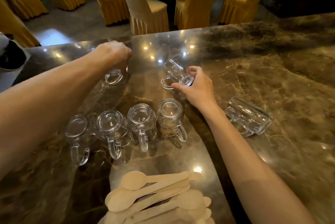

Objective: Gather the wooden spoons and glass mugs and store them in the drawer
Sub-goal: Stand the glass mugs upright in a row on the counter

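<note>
Glass mugs point(141, 120), flat wooden spoons point(134, 180)

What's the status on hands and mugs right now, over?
Left hand grips far mug. Right hand holds tilted mug. Four inverted mugs, side-lying mug, spoons waiting. Drawer not in view.

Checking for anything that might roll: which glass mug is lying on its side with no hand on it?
The lone mug at far right. The row of four stands upside down; the left hand and right hand each hold another.
</note>
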The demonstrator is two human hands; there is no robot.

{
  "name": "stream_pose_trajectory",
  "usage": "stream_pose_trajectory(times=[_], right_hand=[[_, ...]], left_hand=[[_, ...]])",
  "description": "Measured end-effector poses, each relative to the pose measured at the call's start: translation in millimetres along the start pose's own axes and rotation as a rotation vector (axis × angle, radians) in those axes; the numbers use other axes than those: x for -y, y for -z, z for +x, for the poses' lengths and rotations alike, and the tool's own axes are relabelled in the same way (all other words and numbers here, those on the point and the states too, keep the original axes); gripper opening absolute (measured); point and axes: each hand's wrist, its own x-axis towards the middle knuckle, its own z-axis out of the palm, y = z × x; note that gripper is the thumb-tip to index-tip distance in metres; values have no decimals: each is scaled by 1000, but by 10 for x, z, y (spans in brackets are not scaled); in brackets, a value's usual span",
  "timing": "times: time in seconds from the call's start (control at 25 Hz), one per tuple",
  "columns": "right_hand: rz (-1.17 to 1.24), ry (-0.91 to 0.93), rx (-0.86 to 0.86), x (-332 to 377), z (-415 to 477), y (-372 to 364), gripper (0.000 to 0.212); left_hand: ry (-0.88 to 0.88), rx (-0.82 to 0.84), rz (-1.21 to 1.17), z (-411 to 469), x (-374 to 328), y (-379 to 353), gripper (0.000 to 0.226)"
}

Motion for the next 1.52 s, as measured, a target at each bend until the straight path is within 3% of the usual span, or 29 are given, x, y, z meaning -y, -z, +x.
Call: stream_pose_trajectory(times=[0.24,0.44,0.64,0.76,0.96,1.12,1.36,1.52], right_hand=[[-13,-3,-12,-57,-37,10,68],[-74,46,-3,-17,-30,63,64],[-89,61,33,41,-40,250,68],[-116,96,84,135,-64,480,66],[-195,191,188,253,-138,1135,64],[-299,273,338,327,-263,1444,63],[-397,326,402,270,-425,1430,66],[-449,350,414,246,-478,1426,67]], left_hand=[[-13,-4,7,14,-44,-21,34],[-1,-9,-56,-38,59,4,42],[21,-125,-131,-172,190,45,58],[26,-171,-303,-349,190,51,60],[-137,-308,-755,-813,-116,320,65],[-259,-393,-904,-1216,-405,557,59],[-375,-413,-875,-1598,-924,614,65],[-356,-379,-849,-1690,-1113,574,75]])
